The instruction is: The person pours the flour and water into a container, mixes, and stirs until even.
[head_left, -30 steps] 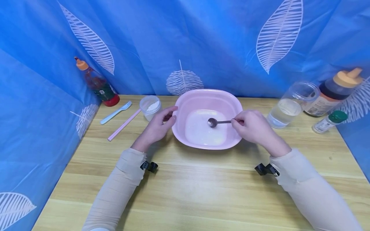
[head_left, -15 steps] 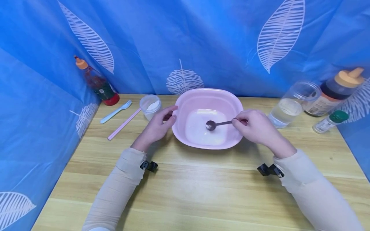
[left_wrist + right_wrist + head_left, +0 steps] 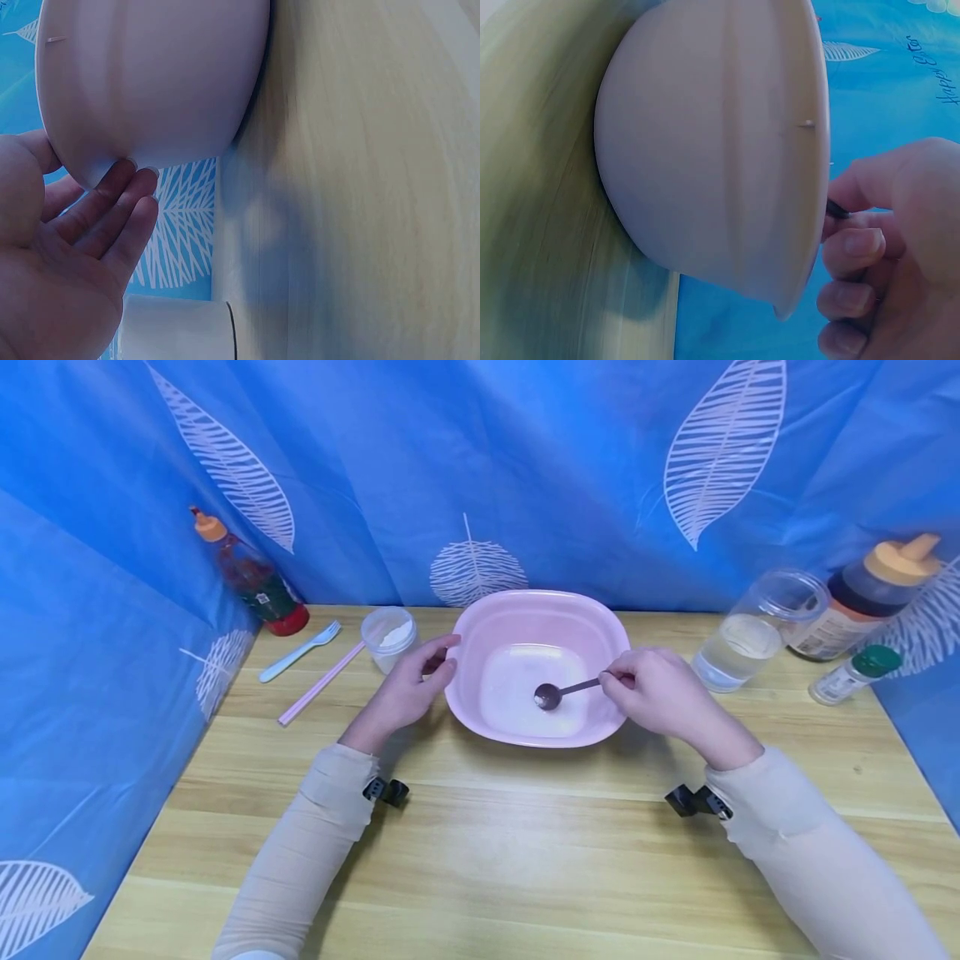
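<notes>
A pink basin (image 3: pixel 540 739) stands on the wooden table, with whitish contents over its bottom. My left hand (image 3: pixel 408 689) holds the basin's left rim; in the left wrist view the thumb lies at the rim and the other fingers (image 3: pixel 112 206) reach under it against the outer wall. Over the right rim, my right hand (image 3: pixel 656 697) pinches the handle of a dark measuring spoon (image 3: pixel 548 697). Its round bowl is low inside the basin and carries a little white stuff. From the right wrist, only the dark handle end (image 3: pixel 838 210) shows between thumb and forefinger.
Left of the basin stand a tub of white powder (image 3: pixel 390 639), pink chopsticks (image 3: pixel 322 683), a blue fork (image 3: pixel 300 652) and a red sauce bottle (image 3: pixel 258 581). At right are a pitcher of clear liquid (image 3: pixel 738 647), a dark sauce bottle (image 3: pixel 855 602) and a green-capped shaker (image 3: pixel 855 675).
The spoon's bowl has shifted slightly left and toward me inside the basin, its handle now slanting more. My left hand keeps its hold on the rim.
</notes>
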A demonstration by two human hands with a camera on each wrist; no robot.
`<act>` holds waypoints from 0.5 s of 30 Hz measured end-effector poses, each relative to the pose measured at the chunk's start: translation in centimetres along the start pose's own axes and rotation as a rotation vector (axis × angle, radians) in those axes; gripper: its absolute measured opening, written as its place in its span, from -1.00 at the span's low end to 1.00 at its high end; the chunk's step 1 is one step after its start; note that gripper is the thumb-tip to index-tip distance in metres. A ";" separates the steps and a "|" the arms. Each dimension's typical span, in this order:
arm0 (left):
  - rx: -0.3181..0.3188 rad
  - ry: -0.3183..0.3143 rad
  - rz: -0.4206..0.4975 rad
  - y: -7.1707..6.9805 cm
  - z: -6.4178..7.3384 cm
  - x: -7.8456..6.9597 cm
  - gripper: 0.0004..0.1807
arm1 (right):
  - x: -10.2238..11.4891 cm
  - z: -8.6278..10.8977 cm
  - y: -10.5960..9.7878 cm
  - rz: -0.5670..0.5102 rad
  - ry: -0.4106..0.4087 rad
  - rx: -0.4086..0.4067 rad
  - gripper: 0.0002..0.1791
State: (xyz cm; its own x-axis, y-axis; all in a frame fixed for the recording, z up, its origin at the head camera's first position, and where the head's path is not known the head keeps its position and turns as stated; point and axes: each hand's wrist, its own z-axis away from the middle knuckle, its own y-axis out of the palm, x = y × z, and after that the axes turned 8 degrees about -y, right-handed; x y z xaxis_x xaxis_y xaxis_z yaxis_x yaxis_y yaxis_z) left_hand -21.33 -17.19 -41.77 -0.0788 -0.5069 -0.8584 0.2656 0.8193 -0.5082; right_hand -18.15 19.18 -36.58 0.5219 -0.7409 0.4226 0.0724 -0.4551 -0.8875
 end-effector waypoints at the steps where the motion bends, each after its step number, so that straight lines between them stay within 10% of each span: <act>1: -0.001 0.000 0.001 0.0 0.0 0.0 -0.46 | 0.0 -0.1 0.0 0.002 0.007 -0.001 -0.74; 15: -0.004 -0.001 -0.001 -0.1 0.1 -0.2 -0.46 | -0.8 -1.5 0.6 0.041 0.055 -0.069 -0.70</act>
State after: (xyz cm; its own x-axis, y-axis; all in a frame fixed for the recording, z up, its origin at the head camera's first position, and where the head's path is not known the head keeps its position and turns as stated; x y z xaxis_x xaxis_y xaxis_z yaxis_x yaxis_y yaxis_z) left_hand -21.24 -17.18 -41.55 -0.0778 -0.5083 -0.8576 0.2612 0.8198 -0.5096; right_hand -19.79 18.77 -37.21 0.4760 -0.7847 0.3970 -0.0080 -0.4553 -0.8903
